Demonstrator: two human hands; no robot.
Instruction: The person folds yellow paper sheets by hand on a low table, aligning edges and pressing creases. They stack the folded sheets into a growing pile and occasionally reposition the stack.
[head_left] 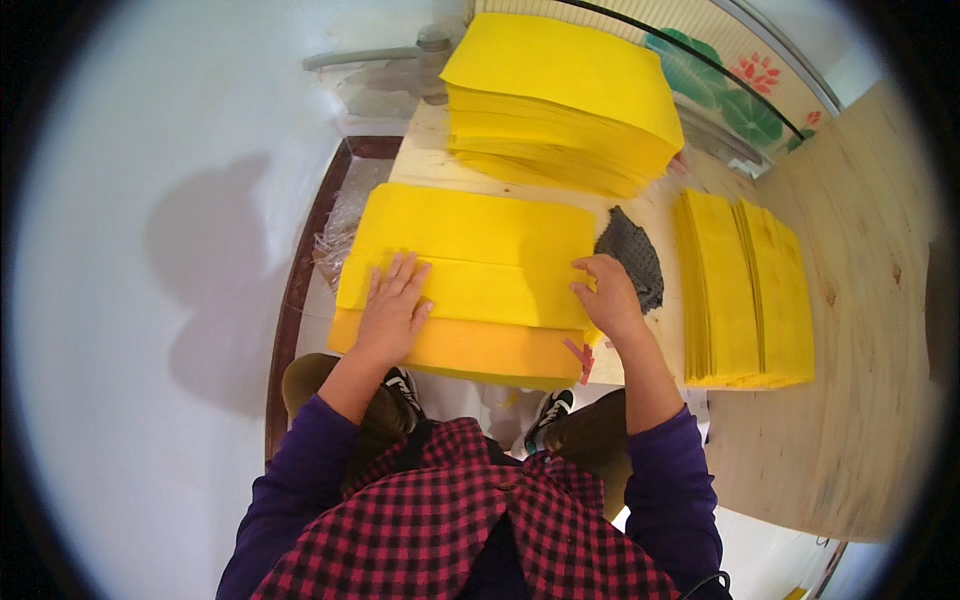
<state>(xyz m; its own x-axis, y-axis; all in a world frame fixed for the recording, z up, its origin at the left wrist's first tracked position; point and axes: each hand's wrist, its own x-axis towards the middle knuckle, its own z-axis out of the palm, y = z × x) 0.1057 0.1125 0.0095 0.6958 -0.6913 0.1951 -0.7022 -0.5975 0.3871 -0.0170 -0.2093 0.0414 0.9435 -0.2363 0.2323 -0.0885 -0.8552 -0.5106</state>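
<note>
A yellow felt-like sheet point(470, 225), its near part folded over into a band, lies in front of me. My left hand point(393, 310) rests flat on the fold near its left side, fingers spread. At the right edge of the sheet my right hand point(608, 293) has its fingers curled, thumb and forefinger at the border of the fold. Its other fingers are partly hidden. Below the fold shows an orange-yellow layer point(470, 345), with red strips point(582, 360) at its right corner. A dark grey cloth point(632, 258) lies just right of the sheet.
A tall stack of yellow sheets point(560, 90) stands at the back of the wooden table point(830, 440). To the right are folded yellow bundles point(745, 300). A white wall point(120, 330) rises on the left. Clear plastic wrap point(340, 225) lies beside the table's left edge.
</note>
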